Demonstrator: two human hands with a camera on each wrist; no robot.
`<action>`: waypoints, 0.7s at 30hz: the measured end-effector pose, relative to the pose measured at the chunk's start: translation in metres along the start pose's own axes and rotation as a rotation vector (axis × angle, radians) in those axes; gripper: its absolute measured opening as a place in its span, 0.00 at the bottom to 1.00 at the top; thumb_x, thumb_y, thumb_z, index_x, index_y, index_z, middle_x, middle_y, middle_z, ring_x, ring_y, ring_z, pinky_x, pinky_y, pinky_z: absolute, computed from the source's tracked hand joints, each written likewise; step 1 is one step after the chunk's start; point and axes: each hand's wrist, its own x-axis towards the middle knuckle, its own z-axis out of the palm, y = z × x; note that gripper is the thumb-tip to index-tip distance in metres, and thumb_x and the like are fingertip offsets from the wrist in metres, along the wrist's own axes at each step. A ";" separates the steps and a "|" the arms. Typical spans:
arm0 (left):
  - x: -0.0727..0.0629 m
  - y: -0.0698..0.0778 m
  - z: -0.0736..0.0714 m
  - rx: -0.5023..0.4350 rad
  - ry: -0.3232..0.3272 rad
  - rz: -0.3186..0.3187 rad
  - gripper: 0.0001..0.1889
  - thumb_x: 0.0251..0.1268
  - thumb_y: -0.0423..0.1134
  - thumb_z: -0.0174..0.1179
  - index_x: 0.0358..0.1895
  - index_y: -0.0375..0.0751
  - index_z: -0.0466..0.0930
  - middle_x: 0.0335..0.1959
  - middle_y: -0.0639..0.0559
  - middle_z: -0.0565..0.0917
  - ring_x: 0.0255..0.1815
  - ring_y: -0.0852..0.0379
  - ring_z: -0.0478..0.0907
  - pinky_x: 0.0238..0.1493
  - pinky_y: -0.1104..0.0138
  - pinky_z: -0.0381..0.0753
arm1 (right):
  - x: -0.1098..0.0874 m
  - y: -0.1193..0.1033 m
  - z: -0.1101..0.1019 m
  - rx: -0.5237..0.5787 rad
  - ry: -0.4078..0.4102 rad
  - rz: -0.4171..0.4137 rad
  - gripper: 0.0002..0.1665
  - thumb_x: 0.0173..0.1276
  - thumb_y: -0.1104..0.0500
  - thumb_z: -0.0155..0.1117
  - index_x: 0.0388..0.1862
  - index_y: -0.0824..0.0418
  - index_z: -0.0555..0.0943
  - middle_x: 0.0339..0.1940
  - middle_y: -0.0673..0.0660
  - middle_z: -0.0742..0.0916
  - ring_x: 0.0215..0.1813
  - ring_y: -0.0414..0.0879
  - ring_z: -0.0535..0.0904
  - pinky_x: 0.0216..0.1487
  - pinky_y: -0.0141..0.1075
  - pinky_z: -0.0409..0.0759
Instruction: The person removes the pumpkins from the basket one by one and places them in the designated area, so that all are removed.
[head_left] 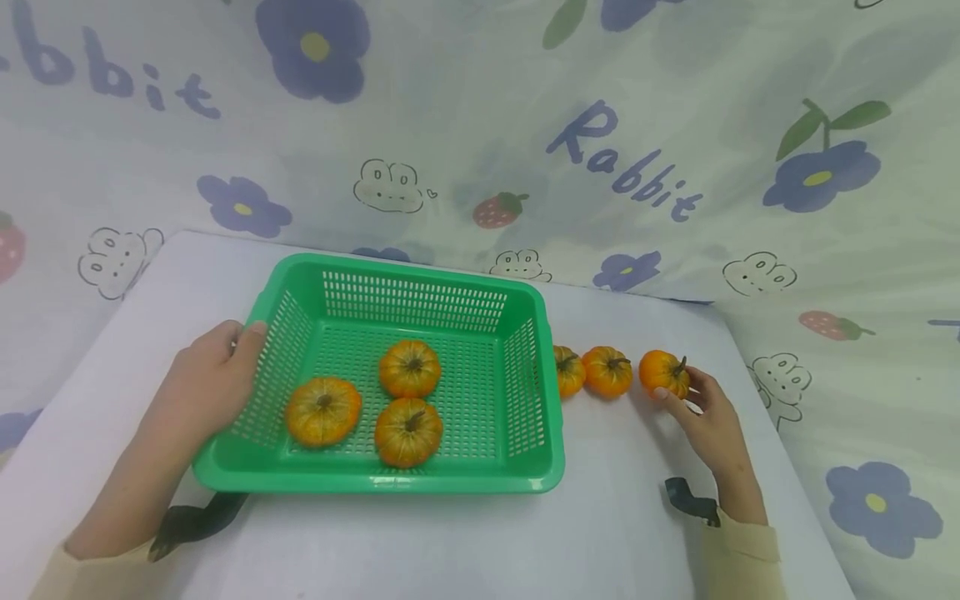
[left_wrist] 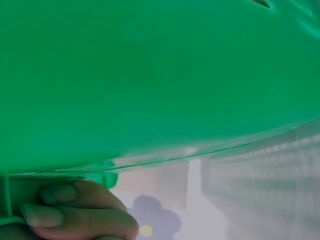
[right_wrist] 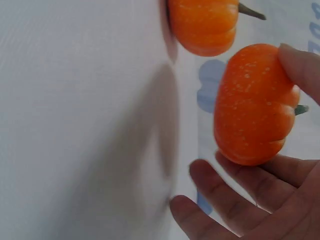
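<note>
My left hand [head_left: 213, 375] grips the left rim of a green plastic basket [head_left: 375, 482]; its curled fingers [left_wrist: 85, 220] show under the rim in the left wrist view. Inside the basket lie three small pumpkins: a wide one [head_left: 323, 412] at left, one [head_left: 409, 368] towards the back and one [head_left: 408, 432] in front. Right of the basket, my right hand [head_left: 708, 421] holds an orange pumpkin [right_wrist: 255, 105] between thumb and fingers. In the right wrist view that pumpkin hangs above the table, its shadow apart from it.
Two more pumpkins stand on the white table [head_left: 615, 517] beside the basket: one [head_left: 608, 372] nearest the held pumpkin, and another [head_left: 569, 372] partly hidden by the basket's right side. A patterned cloth [head_left: 450, 125] hangs behind the table.
</note>
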 end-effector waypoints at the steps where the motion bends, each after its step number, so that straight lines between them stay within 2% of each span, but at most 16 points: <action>1: 0.000 0.000 0.000 0.001 0.001 -0.001 0.34 0.85 0.63 0.26 0.47 0.34 0.68 0.29 0.42 0.76 0.24 0.47 0.75 0.22 0.57 0.78 | 0.001 0.001 0.001 -0.009 -0.004 0.005 0.54 0.76 0.35 0.64 0.83 0.67 0.55 0.79 0.72 0.66 0.75 0.72 0.65 0.69 0.65 0.69; 13: 0.000 0.000 0.001 -0.001 0.005 0.000 0.33 0.84 0.64 0.26 0.46 0.35 0.67 0.29 0.41 0.76 0.24 0.47 0.75 0.21 0.57 0.78 | 0.002 0.000 0.011 -0.112 -0.052 0.083 0.65 0.68 0.25 0.64 0.84 0.67 0.52 0.77 0.75 0.67 0.76 0.71 0.65 0.70 0.62 0.70; 21: 0.000 -0.001 0.001 -0.008 0.004 -0.001 0.34 0.84 0.64 0.26 0.48 0.33 0.68 0.30 0.41 0.77 0.24 0.47 0.76 0.21 0.56 0.79 | 0.004 0.000 0.014 -0.158 -0.059 0.048 0.66 0.68 0.26 0.65 0.84 0.68 0.49 0.76 0.77 0.68 0.73 0.72 0.67 0.68 0.64 0.71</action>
